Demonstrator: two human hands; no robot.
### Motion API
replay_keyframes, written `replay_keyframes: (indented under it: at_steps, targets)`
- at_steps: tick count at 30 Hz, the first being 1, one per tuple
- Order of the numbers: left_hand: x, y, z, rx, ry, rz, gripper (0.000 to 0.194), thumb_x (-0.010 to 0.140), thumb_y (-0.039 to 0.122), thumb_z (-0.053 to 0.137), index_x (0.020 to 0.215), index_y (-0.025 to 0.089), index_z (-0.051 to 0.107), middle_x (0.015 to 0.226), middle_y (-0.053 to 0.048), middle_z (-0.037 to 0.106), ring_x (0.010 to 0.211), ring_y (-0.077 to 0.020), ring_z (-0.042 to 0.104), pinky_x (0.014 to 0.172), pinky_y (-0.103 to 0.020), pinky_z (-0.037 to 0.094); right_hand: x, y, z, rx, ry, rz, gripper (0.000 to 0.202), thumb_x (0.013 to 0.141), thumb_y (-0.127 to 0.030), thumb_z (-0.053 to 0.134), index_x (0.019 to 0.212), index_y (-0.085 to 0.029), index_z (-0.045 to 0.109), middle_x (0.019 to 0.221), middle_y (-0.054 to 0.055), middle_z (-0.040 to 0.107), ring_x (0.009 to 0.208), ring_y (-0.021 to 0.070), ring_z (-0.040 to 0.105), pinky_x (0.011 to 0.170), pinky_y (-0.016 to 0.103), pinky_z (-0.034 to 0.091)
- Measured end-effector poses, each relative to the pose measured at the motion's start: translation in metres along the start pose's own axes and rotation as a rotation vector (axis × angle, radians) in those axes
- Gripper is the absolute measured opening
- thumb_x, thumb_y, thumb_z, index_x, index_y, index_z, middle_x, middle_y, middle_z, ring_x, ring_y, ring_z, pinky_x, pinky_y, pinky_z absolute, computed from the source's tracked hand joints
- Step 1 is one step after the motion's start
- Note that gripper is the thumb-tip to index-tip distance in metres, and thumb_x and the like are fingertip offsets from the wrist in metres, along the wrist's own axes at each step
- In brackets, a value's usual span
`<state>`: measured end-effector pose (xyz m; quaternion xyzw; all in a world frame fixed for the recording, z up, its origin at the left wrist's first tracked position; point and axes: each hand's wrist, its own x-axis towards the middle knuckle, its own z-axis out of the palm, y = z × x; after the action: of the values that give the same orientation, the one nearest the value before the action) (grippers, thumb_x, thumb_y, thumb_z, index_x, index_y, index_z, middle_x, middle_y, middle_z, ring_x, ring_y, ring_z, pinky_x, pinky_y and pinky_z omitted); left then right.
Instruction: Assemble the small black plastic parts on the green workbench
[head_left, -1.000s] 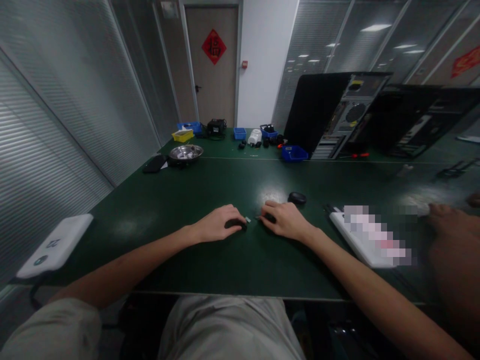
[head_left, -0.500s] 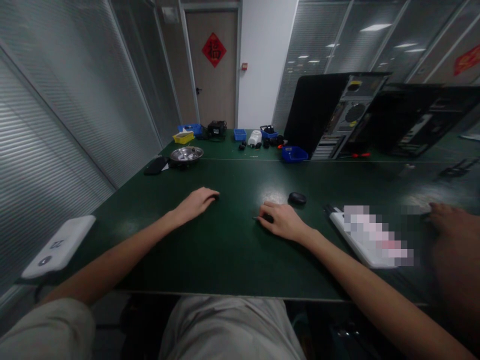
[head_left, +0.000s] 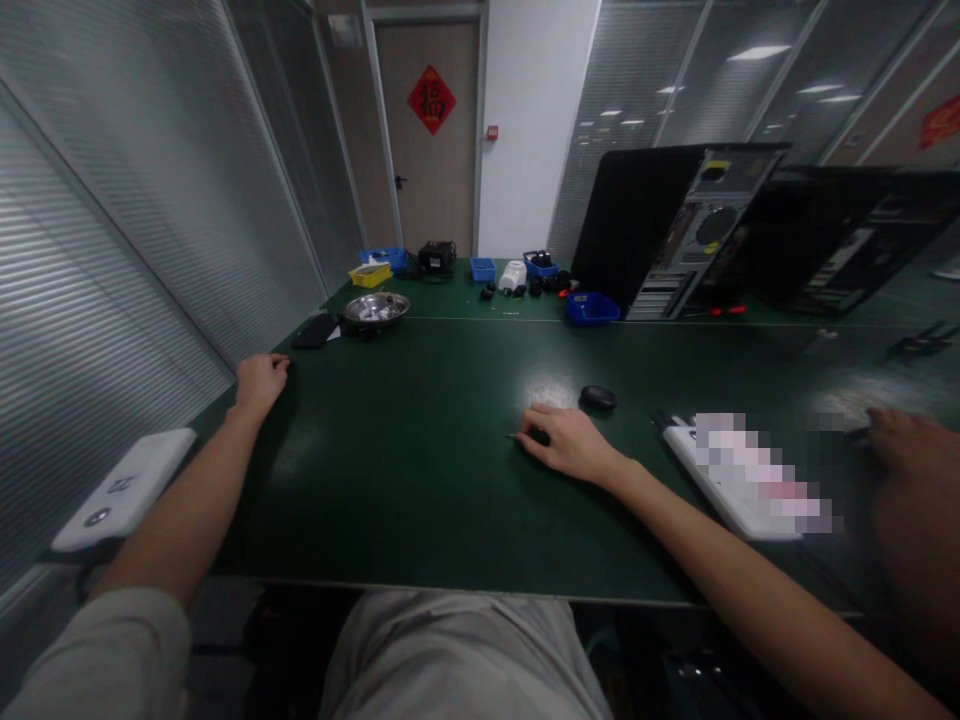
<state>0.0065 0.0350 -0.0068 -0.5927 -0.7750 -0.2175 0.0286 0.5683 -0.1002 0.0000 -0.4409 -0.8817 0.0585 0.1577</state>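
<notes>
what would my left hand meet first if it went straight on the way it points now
Probably the flat black object beside the metal bowl: it lies beyond the left hand along the line of the forearm, though depth is hard to judge here.

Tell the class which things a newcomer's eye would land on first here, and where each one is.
Probably the red diamond sign on the door at the back. Next, the big black computer case, right of centre. Up front, the right hand holds a small dark object near the middle of the green table, and the left hand is near its left edge.
</notes>
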Motion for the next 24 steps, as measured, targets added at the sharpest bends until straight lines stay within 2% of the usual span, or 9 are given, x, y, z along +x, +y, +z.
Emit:
replay_keyframes:
  at_steps: [4, 10, 19, 24]
  targets:
    - [0.001, 0.0016, 0.0027, -0.01, 0.043, -0.004, 0.032, 0.097, 0.019, 0.062, 0.122, 0.0, 0.07, 0.092, -0.006, 0.072, 0.089, -0.0176, 0.056, 0.09, -0.025, 0.04, 0.0002, 0.0003, -0.0004, 0.002, -0.003, 0.002, 0.014, 0.098, -0.035, 0.061, 0.097, -0.022, 0.066, 0.096, 0.003, 0.068, 0.075, 0.0162, 0.06, 0.069, 0.029, 0.039]
    - [0.0, -0.0002, 0.0072, 0.031, 0.06, 0.051, 0.029, 0.096, 0.013, 0.06, 0.118, -0.001, 0.072, 0.104, -0.009, 0.071, 0.097, -0.0185, 0.055, 0.097, -0.026, 0.037, 0.0005, -0.0017, -0.0026, 0.009, -0.008, 0.006, 0.012, 0.097, -0.034, 0.062, 0.097, -0.022, 0.066, 0.096, 0.003, 0.069, 0.077, 0.017, 0.062, 0.069, 0.029, 0.039]
    - [0.0052, -0.0042, 0.0087, 0.045, 0.042, 0.022, 0.026, 0.096, 0.015, 0.06, 0.112, 0.0, 0.074, 0.09, -0.007, 0.068, 0.083, -0.0169, 0.051, 0.085, -0.025, 0.038, -0.0002, -0.0015, -0.0019, 0.011, -0.003, 0.002, 0.013, 0.097, -0.034, 0.062, 0.096, -0.022, 0.066, 0.095, 0.003, 0.068, 0.078, 0.0171, 0.062, 0.07, 0.029, 0.04]
    - [0.0029, -0.0067, 0.0082, 0.003, 0.044, -0.011, 0.026, 0.096, 0.019, 0.061, 0.111, 0.001, 0.072, 0.089, -0.008, 0.066, 0.082, -0.0191, 0.049, 0.084, -0.029, 0.037, 0.0, -0.002, -0.0022, 0.009, -0.006, 0.01, 0.013, 0.098, -0.034, 0.061, 0.096, -0.022, 0.066, 0.095, 0.003, 0.068, 0.078, 0.0172, 0.062, 0.07, 0.029, 0.04]
